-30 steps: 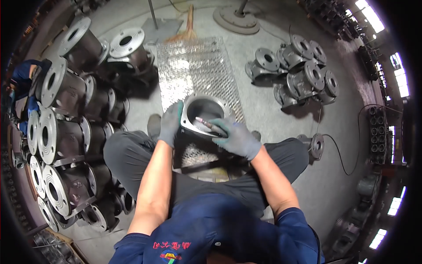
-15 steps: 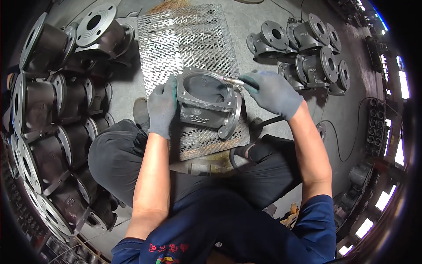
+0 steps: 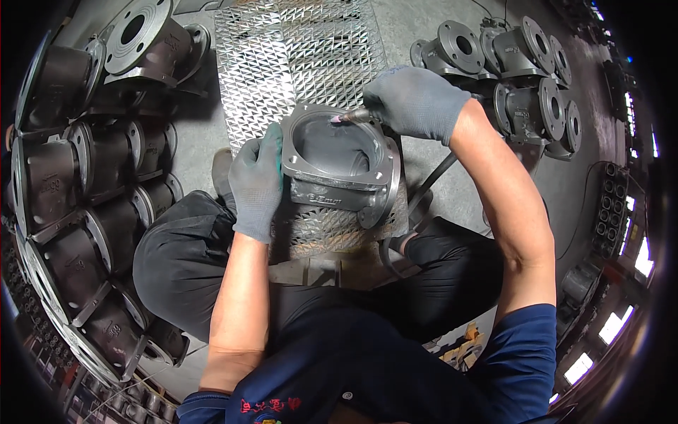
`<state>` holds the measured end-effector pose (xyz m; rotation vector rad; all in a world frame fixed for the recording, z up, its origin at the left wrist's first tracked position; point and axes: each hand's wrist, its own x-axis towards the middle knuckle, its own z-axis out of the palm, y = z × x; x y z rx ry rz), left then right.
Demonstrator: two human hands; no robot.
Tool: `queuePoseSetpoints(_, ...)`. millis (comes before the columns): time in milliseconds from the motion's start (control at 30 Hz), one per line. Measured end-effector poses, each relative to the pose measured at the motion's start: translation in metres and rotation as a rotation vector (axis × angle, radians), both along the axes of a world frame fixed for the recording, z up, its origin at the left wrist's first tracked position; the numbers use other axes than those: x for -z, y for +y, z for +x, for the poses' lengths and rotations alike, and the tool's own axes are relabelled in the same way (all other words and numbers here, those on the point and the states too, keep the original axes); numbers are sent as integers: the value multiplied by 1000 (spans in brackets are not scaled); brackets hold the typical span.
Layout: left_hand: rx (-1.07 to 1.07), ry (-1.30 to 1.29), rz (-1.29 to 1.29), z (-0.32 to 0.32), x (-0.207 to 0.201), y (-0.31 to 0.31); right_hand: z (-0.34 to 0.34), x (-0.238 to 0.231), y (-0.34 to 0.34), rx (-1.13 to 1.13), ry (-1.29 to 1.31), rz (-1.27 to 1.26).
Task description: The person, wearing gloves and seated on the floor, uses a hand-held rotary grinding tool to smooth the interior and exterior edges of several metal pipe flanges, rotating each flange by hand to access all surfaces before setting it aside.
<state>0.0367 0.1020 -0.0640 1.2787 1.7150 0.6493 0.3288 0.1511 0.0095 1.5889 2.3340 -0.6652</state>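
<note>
A dark grey cast-iron valve body (image 3: 332, 185) rests on the perforated metal mesh sheet (image 3: 258, 78), its wide round opening facing up. My left hand (image 3: 257, 182), in a grey glove, grips the left edge of its square flange, the thumb side against the metal. In my gloved right hand (image 3: 417, 102) is a slim pencil grinder (image 3: 359, 114) with a pinkish tip. That tip is at the far inner rim of the opening. The fingers under the right hand are partly hidden.
Stacks of similar flanged castings (image 3: 53, 177) rise at the left. Another group of flanged castings (image 3: 519, 49) stands on the floor at the far right. A dark hose (image 3: 434, 177) runs below my right forearm. My bent legs (image 3: 187, 261) flank the mesh sheet.
The grinder's tip has moved left along the far rim of the opening. My right hand has shifted up and left, its wrist turned. The left hand keeps its hold on the flange.
</note>
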Motion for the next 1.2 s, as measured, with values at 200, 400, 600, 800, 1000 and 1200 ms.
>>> queuePoseSetpoints(200,-12,-27,83,-4,3,-14,-3,-10,7,2,32,-47)
queuePoseSetpoints(400,-86,-254,2,-23,22,-28,-14,-21,8,-100,-78,-45)
queuePoseSetpoints(600,-28,-263,63,-24,28,-39,-15,-41,-30,25,-102,-97)
queuePoseSetpoints(800,279,-304,268,-40,44,-41,-9,-73,-60,149,-1,-19)
queuePoseSetpoints(1000,199,-803,-138,-31,14,-35,4,-77,-95,199,68,193)
queuePoseSetpoints(1200,75,-795,-23,-37,-20,-55,2,-88,-139,382,135,160)
